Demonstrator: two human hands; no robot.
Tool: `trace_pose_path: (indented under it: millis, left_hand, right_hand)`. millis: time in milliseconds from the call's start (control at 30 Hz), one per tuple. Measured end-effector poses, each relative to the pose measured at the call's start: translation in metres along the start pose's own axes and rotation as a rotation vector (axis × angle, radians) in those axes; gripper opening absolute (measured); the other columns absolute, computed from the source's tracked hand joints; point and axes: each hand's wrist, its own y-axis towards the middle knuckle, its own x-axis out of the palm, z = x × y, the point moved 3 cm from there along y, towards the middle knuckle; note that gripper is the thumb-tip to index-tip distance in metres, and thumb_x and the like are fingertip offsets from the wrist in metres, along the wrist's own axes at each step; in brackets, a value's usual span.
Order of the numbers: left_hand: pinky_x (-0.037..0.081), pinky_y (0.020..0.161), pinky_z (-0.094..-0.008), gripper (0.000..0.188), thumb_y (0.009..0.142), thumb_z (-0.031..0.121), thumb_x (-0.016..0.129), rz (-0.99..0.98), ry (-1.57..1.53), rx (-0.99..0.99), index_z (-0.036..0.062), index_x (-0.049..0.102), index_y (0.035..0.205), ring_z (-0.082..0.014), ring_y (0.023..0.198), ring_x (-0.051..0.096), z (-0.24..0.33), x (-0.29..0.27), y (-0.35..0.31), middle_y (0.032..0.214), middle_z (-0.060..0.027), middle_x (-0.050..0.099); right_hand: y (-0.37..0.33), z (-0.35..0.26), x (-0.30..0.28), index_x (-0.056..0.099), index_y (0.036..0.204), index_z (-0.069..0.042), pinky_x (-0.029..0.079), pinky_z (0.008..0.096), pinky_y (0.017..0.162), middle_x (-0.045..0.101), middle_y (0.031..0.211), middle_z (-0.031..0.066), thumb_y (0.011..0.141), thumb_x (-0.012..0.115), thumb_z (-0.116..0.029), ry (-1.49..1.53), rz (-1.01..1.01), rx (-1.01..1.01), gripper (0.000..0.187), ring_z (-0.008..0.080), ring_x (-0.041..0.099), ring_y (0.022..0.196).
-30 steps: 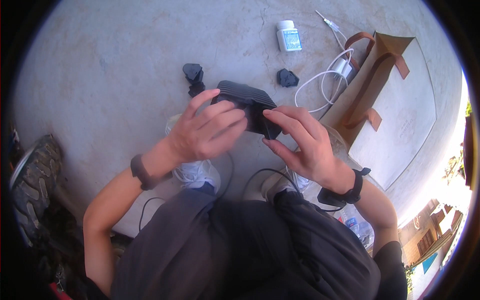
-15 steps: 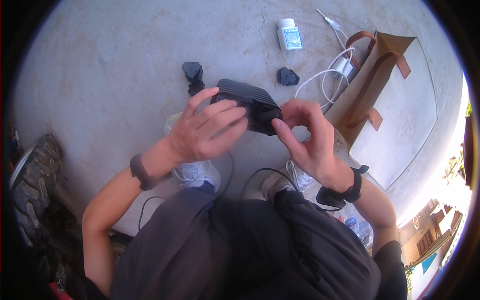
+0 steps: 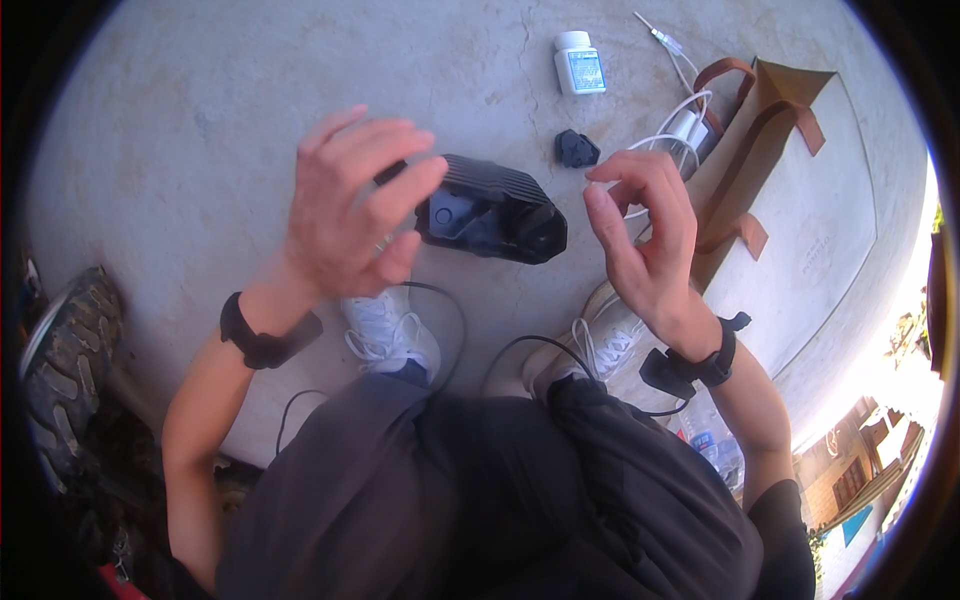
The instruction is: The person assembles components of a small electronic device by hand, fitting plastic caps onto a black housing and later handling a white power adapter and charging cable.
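Observation:
A black boxy device point(image 3: 495, 210) hangs over the concrete floor in front of my knees. My left hand point(image 3: 350, 215) grips its left end, fingers over the top and thumb underneath. My right hand point(image 3: 640, 235) is just right of the device and not touching it. Its fingers are loosely curled with nothing visible in them. Both wrists wear black bands, and a thin black cable point(image 3: 455, 335) loops down toward my lap.
On the floor beyond lie a small black part point(image 3: 576, 148), a white bottle point(image 3: 580, 62), a white cable with a plug point(image 3: 680, 130) and a brown paper bag point(image 3: 790, 150). My white shoes point(image 3: 385, 330) are below the device. A treaded dark shoe point(image 3: 60, 370) sits far left.
My right hand has let go of the black device and drawn back to the right. My left hand now holds it alone, with its fingers spread higher over the left end.

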Motion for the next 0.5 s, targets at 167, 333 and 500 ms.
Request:
trace_pose_path:
  millis: [167,333,500]
  left_hand:
    - [0.042,0.110,-0.0482,0.044,0.088,0.014,0.069,-0.038,0.176,-0.303,0.0121,0.063,0.132,-0.0326,0.122,0.058,-0.054,0.006,-0.015,0.132,-0.0112,0.061]
    - [0.042,0.110,-0.0462,0.047,0.088,0.018,0.074,-0.233,0.247,-0.423,0.0138,0.063,0.134,-0.0339,0.124,0.056,-0.068,0.029,-0.047,0.135,-0.0104,0.060]
    - [0.044,0.108,-0.0454,0.041,0.090,0.017,0.074,-0.289,0.243,-0.353,0.0093,0.066,0.129,-0.0322,0.123,0.057,-0.060,0.036,-0.057,0.130,-0.0111,0.062]
  right_hand:
    - [0.024,0.022,-0.004,0.066,0.114,-0.004,0.053,0.0362,0.069,0.063,0.112,0.0125,0.093,0.072,-0.009,-0.213,-0.225,0.061,0.023,0.0258,0.065,0.076]
    - [0.018,0.037,0.016,0.058,0.129,-0.007,0.056,0.0462,0.081,0.059,0.121,0.0179,0.089,0.070,-0.005,-0.508,-0.409,0.000,0.042,0.0387,0.068,0.094]
    - [0.011,0.058,0.024,0.053,0.138,-0.011,0.056,0.0454,0.083,0.057,0.131,0.0174,0.092,0.069,-0.005,-0.547,-0.425,0.003,0.049,0.0396,0.066,0.100]
